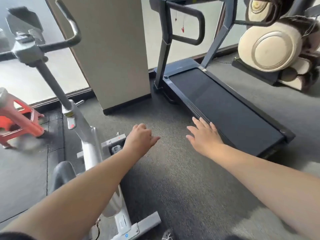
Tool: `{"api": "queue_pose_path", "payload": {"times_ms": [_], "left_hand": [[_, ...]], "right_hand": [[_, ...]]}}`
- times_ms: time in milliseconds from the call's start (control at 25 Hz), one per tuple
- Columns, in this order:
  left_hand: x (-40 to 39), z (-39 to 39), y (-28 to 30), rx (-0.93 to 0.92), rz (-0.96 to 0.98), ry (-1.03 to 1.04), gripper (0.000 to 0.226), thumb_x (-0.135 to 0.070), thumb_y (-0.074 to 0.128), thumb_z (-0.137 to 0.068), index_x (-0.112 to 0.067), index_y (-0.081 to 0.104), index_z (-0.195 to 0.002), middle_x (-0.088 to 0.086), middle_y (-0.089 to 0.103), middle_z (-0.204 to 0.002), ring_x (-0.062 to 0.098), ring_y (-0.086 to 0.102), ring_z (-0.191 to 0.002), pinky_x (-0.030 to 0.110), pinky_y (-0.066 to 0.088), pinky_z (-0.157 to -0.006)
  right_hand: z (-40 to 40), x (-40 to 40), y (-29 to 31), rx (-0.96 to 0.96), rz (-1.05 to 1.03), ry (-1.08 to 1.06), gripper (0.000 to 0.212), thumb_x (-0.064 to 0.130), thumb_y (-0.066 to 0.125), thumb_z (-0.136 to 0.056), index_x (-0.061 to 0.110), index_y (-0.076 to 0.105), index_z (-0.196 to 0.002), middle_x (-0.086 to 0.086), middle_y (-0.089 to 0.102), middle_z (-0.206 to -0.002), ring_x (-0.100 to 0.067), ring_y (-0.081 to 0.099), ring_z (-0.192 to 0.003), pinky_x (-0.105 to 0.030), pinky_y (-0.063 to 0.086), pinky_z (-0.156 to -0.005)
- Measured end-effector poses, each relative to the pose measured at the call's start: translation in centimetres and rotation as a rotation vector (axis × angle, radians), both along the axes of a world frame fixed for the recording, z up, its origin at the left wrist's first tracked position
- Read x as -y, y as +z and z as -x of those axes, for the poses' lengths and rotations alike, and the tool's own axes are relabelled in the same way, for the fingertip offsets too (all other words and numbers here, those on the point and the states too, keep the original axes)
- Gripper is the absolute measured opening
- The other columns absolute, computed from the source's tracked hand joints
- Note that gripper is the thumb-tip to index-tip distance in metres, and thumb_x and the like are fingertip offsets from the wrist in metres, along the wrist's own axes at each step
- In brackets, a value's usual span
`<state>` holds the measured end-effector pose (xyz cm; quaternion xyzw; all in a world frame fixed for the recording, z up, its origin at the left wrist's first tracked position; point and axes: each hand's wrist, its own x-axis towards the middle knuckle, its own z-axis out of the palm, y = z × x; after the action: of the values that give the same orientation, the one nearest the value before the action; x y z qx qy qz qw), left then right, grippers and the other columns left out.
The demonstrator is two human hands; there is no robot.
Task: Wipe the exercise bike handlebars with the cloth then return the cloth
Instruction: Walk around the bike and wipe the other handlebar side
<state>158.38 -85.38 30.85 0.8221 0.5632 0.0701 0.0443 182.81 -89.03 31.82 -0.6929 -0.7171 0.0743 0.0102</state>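
The exercise bike [86, 135] stands at the left, silver-white with a grey stem. Its dark handlebars [69, 38] curve up at the upper left. My left hand [140, 141] hovers over the floor just right of the bike frame, fingers loosely curled, holding nothing. My right hand [204, 135] is stretched out flat with fingers spread, beside the near edge of the treadmill. No cloth is in view.
A dark treadmill [225, 108] lies to the right, its handrails [190, 23] at the top. A beige pillar [110, 49] stands between bike and treadmill. A red plastic stool [19, 122] sits at the left. A cream massage chair [273, 49] fills the upper right. Grey carpet [173, 179] covers the floor.
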Motion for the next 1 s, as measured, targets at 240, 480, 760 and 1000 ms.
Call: {"api": "queue_pose_path", "payload": {"times_ms": [240,480,760,1000], "left_hand": [[-6.8,0.3,2.5,0.318,0.209,0.261,0.055,-0.058,0.074,-0.064,-0.015,0.051,-0.089,-0.002,0.040,-0.107,0.016,0.052,-0.084,0.033,0.051,-0.080],[-12.5,0.7,3.1,0.438,0.180,0.438,0.040,-0.034,0.072,-0.079,-0.015,0.043,-0.099,0.001,0.058,-0.084,0.022,0.062,-0.065,0.035,0.056,-0.056],[-20.3,0.5,3.6,0.351,0.121,0.668,0.032,-0.052,0.057,-0.085,-0.021,0.059,-0.092,-0.001,0.066,-0.083,0.017,0.063,-0.070,0.038,0.057,-0.069],[-22.8,3.4,3.5,0.529,0.045,0.895,0.032,-0.046,0.071,-0.076,-0.020,0.052,-0.078,0.004,0.052,-0.090,0.020,0.056,-0.078,0.032,0.050,-0.068]], "right_hand": [[1.1,-8.4,0.8,-0.051,-0.049,0.077,0.045,0.040,0.035,-0.097,0.024,0.041,-0.138,-0.004,0.014,-0.159,-0.025,0.008,-0.147,-0.051,0.007,-0.118],[2.9,-18.3,0.5,-0.070,-0.016,0.247,0.048,0.040,0.036,-0.097,0.026,0.033,-0.143,-0.003,0.012,-0.160,-0.025,0.006,-0.148,-0.050,0.006,-0.119],[4.1,-31.0,2.4,-0.035,-0.031,0.489,0.054,0.040,0.039,-0.095,0.023,0.027,-0.145,-0.006,0.046,-0.139,-0.029,0.047,-0.122,-0.046,0.040,-0.099],[7.2,-38.7,2.0,-0.019,-0.060,0.618,0.052,0.042,0.041,-0.094,0.023,0.032,-0.143,-0.008,0.036,-0.147,-0.030,0.037,-0.132,-0.046,0.034,-0.105]]}}
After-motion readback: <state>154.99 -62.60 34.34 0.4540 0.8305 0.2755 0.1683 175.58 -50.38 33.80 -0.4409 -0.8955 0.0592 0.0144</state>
